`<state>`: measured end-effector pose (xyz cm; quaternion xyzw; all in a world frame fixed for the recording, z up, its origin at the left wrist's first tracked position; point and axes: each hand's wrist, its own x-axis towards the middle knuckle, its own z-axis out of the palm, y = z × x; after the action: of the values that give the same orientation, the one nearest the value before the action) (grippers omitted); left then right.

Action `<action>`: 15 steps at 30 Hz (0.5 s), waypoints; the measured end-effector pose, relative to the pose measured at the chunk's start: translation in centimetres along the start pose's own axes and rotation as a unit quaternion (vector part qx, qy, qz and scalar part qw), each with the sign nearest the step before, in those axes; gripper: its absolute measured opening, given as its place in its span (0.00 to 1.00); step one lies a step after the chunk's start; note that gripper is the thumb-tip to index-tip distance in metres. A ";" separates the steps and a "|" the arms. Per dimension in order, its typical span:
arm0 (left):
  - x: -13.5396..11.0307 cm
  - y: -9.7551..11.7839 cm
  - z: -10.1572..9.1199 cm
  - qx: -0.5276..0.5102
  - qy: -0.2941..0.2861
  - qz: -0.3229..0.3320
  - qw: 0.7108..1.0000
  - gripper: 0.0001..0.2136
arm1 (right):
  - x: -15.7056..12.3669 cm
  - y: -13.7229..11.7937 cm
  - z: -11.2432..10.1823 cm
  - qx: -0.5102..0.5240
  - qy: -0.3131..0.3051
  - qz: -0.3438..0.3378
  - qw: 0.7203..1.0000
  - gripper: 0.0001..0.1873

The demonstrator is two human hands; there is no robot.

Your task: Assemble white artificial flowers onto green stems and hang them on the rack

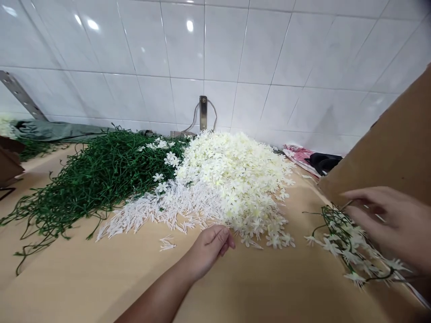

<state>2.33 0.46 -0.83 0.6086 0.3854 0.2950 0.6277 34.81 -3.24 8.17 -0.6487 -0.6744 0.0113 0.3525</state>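
Note:
My left hand (pixel 212 249) is closed just in front of the flower pile, its fingers curled inward. Whatever those fingers hold, if anything, is hidden. On the right, my right hand (pixel 393 220) hovers, slightly blurred, over assembled artificial flower sprays (pixel 350 246) with white blossoms on green stems. Its thumb and fingers are apart, a stem end close to the fingertips. Loose cream-white artificial blossoms (pixel 239 170) form a large heap in the middle. Thin white stamen-like pieces (pixel 171 204) lie beside it, with a few strays (pixel 167 243) nearer me. Green plastic stems (pixel 104 170) are piled on the left.
A cardboard box (pixel 387 139) stands at the right edge, with part of another brown box (pixel 10 159) far left. Against the tiled wall (pixel 222 54) lie a green cloth bag (pixel 57 130), a pink-and-white bag (pixel 299 157) and a black item (pixel 325 162). The tabletop (pixel 84 278) is wooden.

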 end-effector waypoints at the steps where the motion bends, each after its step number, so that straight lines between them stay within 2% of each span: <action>1: 0.0 -0.1 0.1 -0.001 0.003 0.004 1.000 0.23 | 0.7 -1.7 1.6 -0.058 -0.022 0.009 0.998 0.05; 3: 0.1 -0.3 0.3 0.004 0.009 0.013 1.000 0.23 | 2.5 -5.0 5.1 -0.075 -0.119 -0.016 0.990 0.06; 4: 0.1 -0.5 0.4 0.013 0.011 0.019 1.000 0.23 | 3.6 -6.4 6.7 -0.081 -0.143 -0.037 0.986 0.08; 7: 0.1 -0.8 0.8 0.073 0.025 0.043 0.996 0.23 | 7.0 -9.0 11.0 -0.124 -0.117 -0.067 0.983 0.13; 10: 0.0 -0.9 1.0 0.165 0.026 0.076 0.983 0.22 | 9.8 -9.5 14.1 -0.176 -0.115 -0.076 0.975 0.22; 12: -0.1 -0.8 1.1 0.220 0.005 0.085 0.972 0.21 | 11.0 -9.1 15.3 -0.182 -0.125 -0.068 0.973 0.19; 15: -0.3 -0.5 1.3 0.300 -0.025 0.104 0.948 0.19 | 11.8 -8.4 15.6 -0.174 -0.129 -0.050 0.975 0.10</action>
<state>3.20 -0.57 -1.31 0.8127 0.3751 0.2144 0.3910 20.93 12.77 5.86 -0.6585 -0.7375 -0.0409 0.1442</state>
